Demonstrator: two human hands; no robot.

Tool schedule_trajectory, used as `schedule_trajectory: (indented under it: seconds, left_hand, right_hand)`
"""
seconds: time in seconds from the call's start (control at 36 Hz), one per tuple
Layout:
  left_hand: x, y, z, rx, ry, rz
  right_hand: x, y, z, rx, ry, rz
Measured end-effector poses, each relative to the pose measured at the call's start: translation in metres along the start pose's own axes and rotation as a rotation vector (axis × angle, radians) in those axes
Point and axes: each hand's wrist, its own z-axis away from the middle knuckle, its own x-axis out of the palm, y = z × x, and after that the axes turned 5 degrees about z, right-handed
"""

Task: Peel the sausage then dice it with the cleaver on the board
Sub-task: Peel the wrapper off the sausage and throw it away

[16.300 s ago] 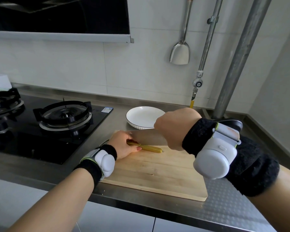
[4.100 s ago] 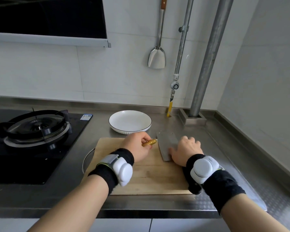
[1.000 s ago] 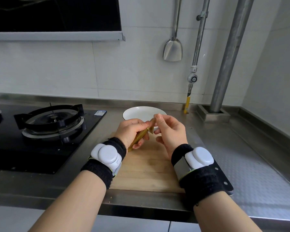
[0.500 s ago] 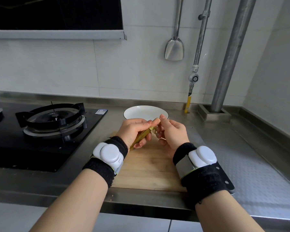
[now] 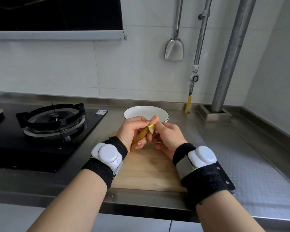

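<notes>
Both hands are up off the wooden board (image 5: 147,169), meeting over its far edge. The left hand (image 5: 132,131) has its fingers (image 5: 138,144) wrapped around the sausage (image 5: 143,133), which slants from low near the palm up toward one o'clock. Most of it is covered in a gold-coloured casing; at the upper tip a short pink stub of bare meat (image 5: 154,119) pokes out. The right hand (image 5: 168,138) sits just at three o'clock of the left one, touching it, its thumb and forefinger pinched on a curled flap of the gold casing (image 5: 151,127) right below that bare tip. The other right fingers are folded in under the sausage, and I cannot tell whether they touch it.

Each wrist carries a black band with a white rounded device strapped on top.

The board lies on the steel tabletop (image 5: 251,164). The cleaver (image 5: 228,185) lies at the board's four o'clock corner, mostly hidden under the right forearm; only a dark riveted handle and a bit of metal show. At twelve o'clock from the hands, just beyond the board, stands a white plate (image 5: 141,112) with a dark rim. At nine o'clock is a black gas hob with its burner (image 5: 55,118). On the tiled wall, a metal spatula (image 5: 174,49) hangs at one o'clock beside two pipes.
</notes>
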Motion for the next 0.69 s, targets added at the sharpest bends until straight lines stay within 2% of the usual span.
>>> schedule_trajectory:
  seconds: [0.33,0.53,0.69]
  left_hand:
    - [-0.003,-0.003,-0.003,0.070,0.107,0.051]
    - [-0.003,-0.006,-0.008,0.179,0.291,0.018]
    - [-0.004,-0.007,-0.010,0.205,0.299,0.067]
  right_hand:
    - [0.002,0.006,-0.005,0.008,0.076,0.053]
    - [0.004,0.006,-0.005,-0.019,0.025,0.011]
    - [0.007,0.012,-0.002,-0.184,-0.042,0.111]
